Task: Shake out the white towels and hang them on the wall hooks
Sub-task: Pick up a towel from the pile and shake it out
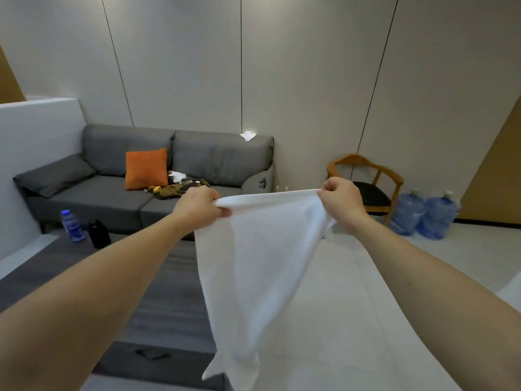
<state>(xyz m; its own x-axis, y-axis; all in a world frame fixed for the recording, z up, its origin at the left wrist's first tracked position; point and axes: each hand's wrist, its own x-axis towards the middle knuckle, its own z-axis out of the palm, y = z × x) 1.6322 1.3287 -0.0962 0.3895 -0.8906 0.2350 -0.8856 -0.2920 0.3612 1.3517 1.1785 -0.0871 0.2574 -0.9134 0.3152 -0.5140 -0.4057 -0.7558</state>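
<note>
The person is holding a white towel (262, 249) out in front of the body with both arms extended; the left hand (198, 206) is gripping one top corner, its fingers (225, 212) curled round the bunched cloth; the right hand (342, 198) is pinching the other top corner, fingers closed on the hem. The top edge is running nearly level between the two hands, sagging slightly; the rest of the towel is hanging down freely, narrowing to a point near the lower edge of the view, clear of the floor.

Taking the grey sofa (146, 182) as reference: the towel is being held in front of its right end; an orange cushion (146, 168) is leaning against its backrest; a small white cloth (248, 135) is lying on top of the backrest at the right; a blue-capped bottle (72, 225) and a black container (98, 234) are standing on the dark desk (158, 292) in front of it; a wooden chair (369, 184) is standing to its right, with two large water jugs (423, 214) beyond the chair.
</note>
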